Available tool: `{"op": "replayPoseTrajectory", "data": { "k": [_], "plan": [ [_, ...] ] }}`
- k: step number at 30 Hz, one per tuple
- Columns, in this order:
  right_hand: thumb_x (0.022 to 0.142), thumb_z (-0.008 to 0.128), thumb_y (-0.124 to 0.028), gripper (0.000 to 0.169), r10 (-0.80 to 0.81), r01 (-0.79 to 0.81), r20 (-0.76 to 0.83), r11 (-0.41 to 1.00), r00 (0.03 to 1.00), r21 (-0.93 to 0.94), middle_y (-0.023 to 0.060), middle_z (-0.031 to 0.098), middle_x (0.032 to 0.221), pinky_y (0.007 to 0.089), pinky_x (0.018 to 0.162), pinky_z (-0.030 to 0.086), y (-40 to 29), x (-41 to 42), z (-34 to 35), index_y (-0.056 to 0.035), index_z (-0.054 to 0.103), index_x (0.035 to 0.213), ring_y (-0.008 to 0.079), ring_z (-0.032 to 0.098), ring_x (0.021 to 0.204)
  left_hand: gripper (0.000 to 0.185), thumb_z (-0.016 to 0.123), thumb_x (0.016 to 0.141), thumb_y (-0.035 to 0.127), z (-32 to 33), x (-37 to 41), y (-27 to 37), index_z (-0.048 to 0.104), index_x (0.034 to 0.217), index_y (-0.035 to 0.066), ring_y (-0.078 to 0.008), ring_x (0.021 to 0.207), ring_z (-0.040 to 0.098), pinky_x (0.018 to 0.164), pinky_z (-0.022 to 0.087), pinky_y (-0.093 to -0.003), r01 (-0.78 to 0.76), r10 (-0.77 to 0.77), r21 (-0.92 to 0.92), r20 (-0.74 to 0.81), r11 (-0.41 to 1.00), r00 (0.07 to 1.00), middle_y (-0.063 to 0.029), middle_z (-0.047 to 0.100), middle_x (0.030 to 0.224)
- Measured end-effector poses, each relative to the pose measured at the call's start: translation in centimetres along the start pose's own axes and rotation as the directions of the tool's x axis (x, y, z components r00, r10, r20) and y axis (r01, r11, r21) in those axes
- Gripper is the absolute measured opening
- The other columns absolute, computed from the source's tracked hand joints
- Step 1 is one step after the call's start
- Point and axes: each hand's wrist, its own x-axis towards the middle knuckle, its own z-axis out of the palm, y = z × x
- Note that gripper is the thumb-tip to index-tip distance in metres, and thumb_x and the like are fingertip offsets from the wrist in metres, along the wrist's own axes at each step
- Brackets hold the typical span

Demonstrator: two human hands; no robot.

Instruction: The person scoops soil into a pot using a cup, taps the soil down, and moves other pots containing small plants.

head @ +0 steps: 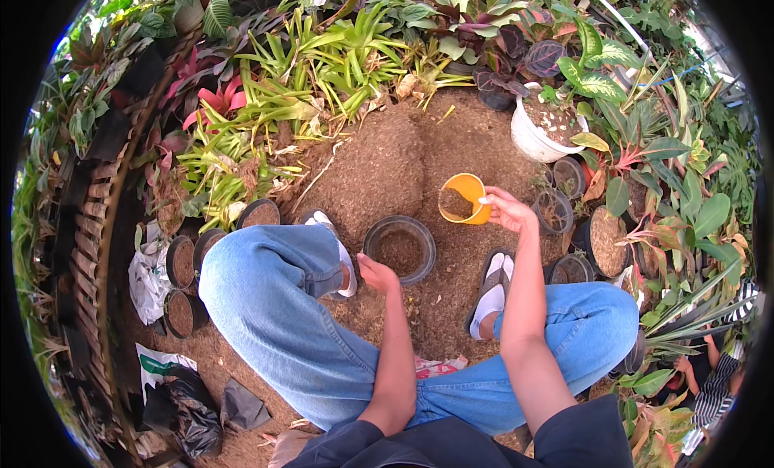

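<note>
A black plastic plant pot [428, 257] stands on the ground between my feet, with brown soil [396, 252] inside. My left hand [378, 274] is at its lower left rim; whether the fingers grip the rim is hard to see. In my right hand [509, 209] is a yellow plastic cup [478, 187], tilted and partly filled with soil. My thumb lies over the cup's edge. The cup is up and right of the pot, over loose soil. Behind the pot rises a mound of brown soil [381, 153].
Soil-filled black pots [181, 314] stand in a cluster at left, near a white plastic bag [148, 280] and black plastic bags [190, 407]. At right are a white pot [532, 132] and several black pots [606, 241]. Bromeliads [338, 57] line the back. Another person's striped sleeve [716, 389] shows lower right.
</note>
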Motion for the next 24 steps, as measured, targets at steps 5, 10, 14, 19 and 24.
{"op": "replayPoseTrajectory", "data": {
  "k": [5, 10, 14, 19, 24],
  "plan": [
    [0.07, 0.087, -0.035, 0.091, -0.128, 0.103, 0.0, 0.803, 0.992, -0.587, 0.0166, 0.056, 0.129, 0.0433, 0.102, 0.042, -5.3, 0.4, 6.1, -0.0116, 0.036, 0.141, 0.0289, 0.051, 0.125, 0.064, 0.032, 0.106, 0.046, -0.1, 0.3, -0.1, 0.054, 0.134, -0.008, -0.0424, 0.127, 0.052, 0.106, 0.039, -0.045, 0.006, -0.006, -0.006, -0.008, 1.0, 1.0, -0.0274, 0.056, 0.135],
    [0.052, 0.092, -0.051, 0.112, -0.026, 0.123, 0.126, 0.467, 0.992, -0.876, 0.026, 0.046, 0.135, 0.0474, 0.105, 0.039, -7.5, 0.5, 12.1, -0.0125, 0.033, 0.139, 0.0383, 0.044, 0.13, 0.061, 0.032, 0.107, 0.043, -0.2, 0.3, -0.1, 0.055, 0.133, -0.007, -0.0426, 0.126, 0.053, 0.106, 0.04, -0.045, -0.009, 0.009, 0.01, -0.009, 1.0, 1.0, -0.0271, 0.057, 0.134],
    [0.044, 0.093, -0.05, 0.115, 0.028, -0.002, 0.008, 0.34, 1.0, -0.941, 0.0293, 0.042, 0.134, 0.0556, 0.106, 0.036, -7.9, -0.5, 17.1, -0.0126, 0.034, 0.136, 0.0453, 0.038, 0.133, 0.061, 0.032, 0.107, 0.043, -0.3, 0.5, -0.3, 0.054, 0.134, -0.007, -0.042, 0.127, 0.052, 0.107, 0.04, -0.0446, -0.013, 0.013, -0.004, -0.021, 1.0, 1.0, -0.0268, 0.057, 0.135],
    [0.038, 0.095, -0.043, 0.119, -0.047, -0.018, -0.025, 0.149, 0.999, -0.989, 0.0285, 0.043, 0.132, 0.0527, 0.1, 0.039, -7.4, -0.5, 19.5, -0.0095, 0.034, 0.135, 0.0429, 0.041, 0.126, 0.062, 0.031, 0.107, 0.044, -0.1, 0.3, -0.2, 0.054, 0.134, -0.007, -0.0422, 0.126, 0.052, 0.106, 0.04, -0.0448, -0.064, 0.064, 0.001, -0.023, 0.998, 0.998, -0.0273, 0.057, 0.134],
    [0.039, 0.095, -0.043, 0.117, -0.076, -0.019, -0.024, 0.078, 0.997, -0.997, 0.029, 0.043, 0.132, 0.0549, 0.104, 0.037, -7.0, -0.6, 20.8, -0.0093, 0.036, 0.134, 0.044, 0.04, 0.129, 0.062, 0.032, 0.107, 0.043, -0.5, -0.1, 0.7, 0.053, 0.135, -0.008, -0.0414, 0.128, 0.051, 0.107, 0.039, -0.0435, 0.001, 0.0, -0.022, 0.022, 1.0, 1.0, -0.028, 0.055, 0.137]
  ]
}}
